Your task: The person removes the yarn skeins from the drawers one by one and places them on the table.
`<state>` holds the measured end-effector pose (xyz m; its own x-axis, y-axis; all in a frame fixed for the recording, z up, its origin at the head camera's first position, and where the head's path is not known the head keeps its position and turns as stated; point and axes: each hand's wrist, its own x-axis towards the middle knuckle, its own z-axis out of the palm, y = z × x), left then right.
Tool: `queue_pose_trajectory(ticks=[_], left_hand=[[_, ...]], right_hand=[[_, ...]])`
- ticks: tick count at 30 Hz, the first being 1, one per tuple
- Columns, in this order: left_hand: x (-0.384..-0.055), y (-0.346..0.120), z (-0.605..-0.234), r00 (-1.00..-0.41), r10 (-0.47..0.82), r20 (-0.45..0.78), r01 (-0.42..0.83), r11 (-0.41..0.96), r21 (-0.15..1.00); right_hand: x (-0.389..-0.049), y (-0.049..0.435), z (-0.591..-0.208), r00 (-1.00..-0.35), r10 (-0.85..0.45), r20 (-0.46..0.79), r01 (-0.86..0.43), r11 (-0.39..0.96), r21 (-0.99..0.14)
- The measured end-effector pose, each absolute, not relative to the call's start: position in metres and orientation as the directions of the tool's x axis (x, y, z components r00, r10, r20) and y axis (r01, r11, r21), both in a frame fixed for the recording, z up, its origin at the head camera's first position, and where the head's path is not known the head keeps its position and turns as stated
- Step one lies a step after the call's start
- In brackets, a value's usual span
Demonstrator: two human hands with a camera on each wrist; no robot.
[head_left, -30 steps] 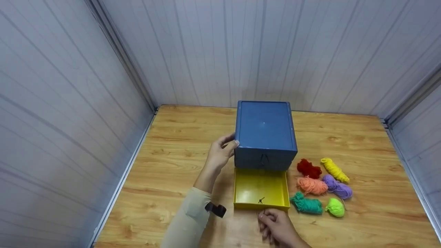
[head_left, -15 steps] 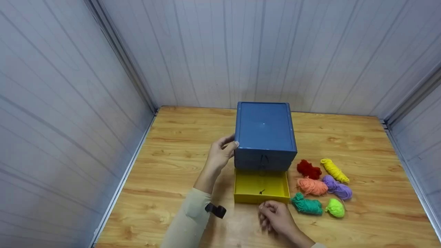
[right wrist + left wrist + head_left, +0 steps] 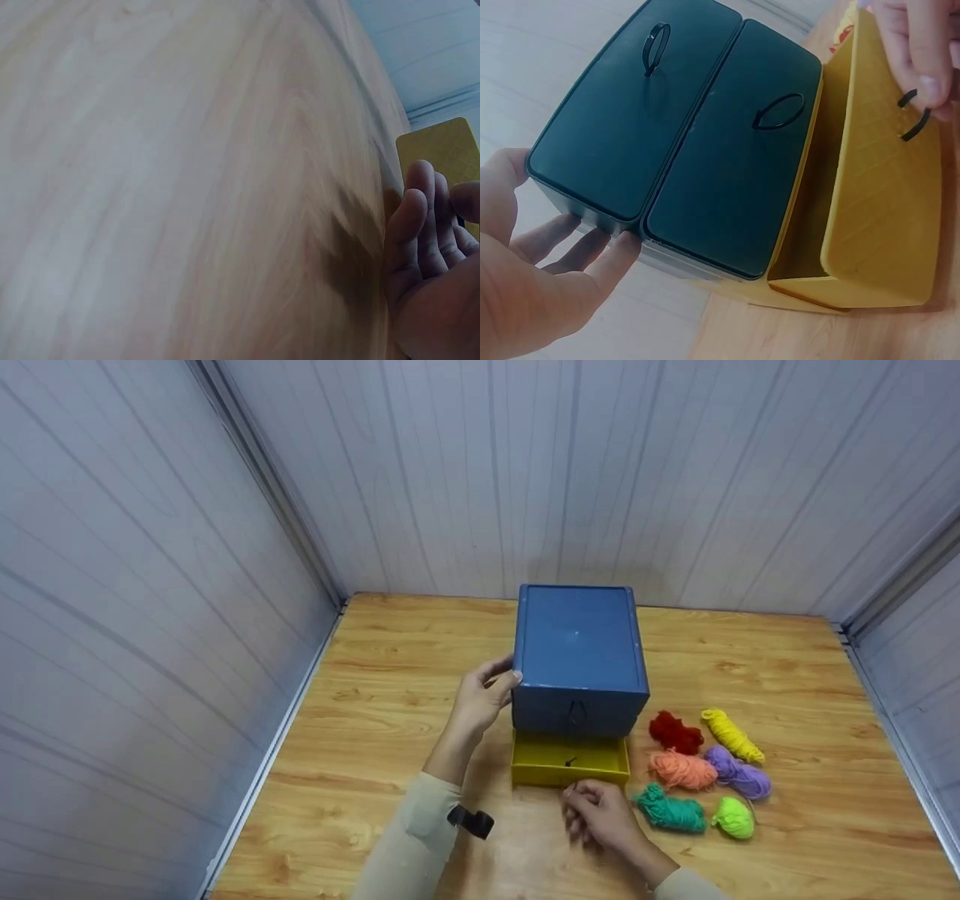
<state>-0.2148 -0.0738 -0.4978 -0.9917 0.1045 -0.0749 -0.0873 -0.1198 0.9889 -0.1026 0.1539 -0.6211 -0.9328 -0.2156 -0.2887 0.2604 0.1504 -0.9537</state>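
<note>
A blue drawer box (image 3: 576,634) stands on the table with its yellow bottom drawer (image 3: 536,775) partly out. My left hand (image 3: 478,701) steadies the box at its left side, the thumb on the front top corner and straight fingers against the wall. Below the yellow front, my right hand (image 3: 606,814) pinches the drawer's black loop pull (image 3: 917,126) between thumb and index finger. The other right fingers hang loosely in the right wrist view. In the left wrist view, two dark blue drawers (image 3: 724,150) above are closed, each with a black loop.
Right of the box lie several yarn bundles: red (image 3: 676,732), yellow (image 3: 733,735), coral (image 3: 682,770), purple (image 3: 739,774), teal (image 3: 671,810) and lime green (image 3: 733,818). White panel walls (image 3: 450,472) border the wooden table (image 3: 360,735) at the back and sides.
The yellow drawer has slid back into the box, so less of its inside shows. My right hand has moved forward with it; my left hand has stayed at the box's side.
</note>
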Motion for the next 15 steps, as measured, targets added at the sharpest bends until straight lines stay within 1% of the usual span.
queue_pose_trajectory(ticks=[6,15], left_hand=[[-0.215,-0.074,-0.498,-0.992,0.104,-0.066,-0.078,-0.123,0.989],[-0.216,-0.073,-0.499,-0.992,0.108,-0.071,-0.087,-0.150,0.985]], right_hand=[[-0.113,0.150,-0.620,-0.944,-0.186,-0.274,0.251,0.137,-0.958],[-0.125,0.147,-0.619,-0.959,-0.134,-0.252,0.229,0.167,-0.959]])
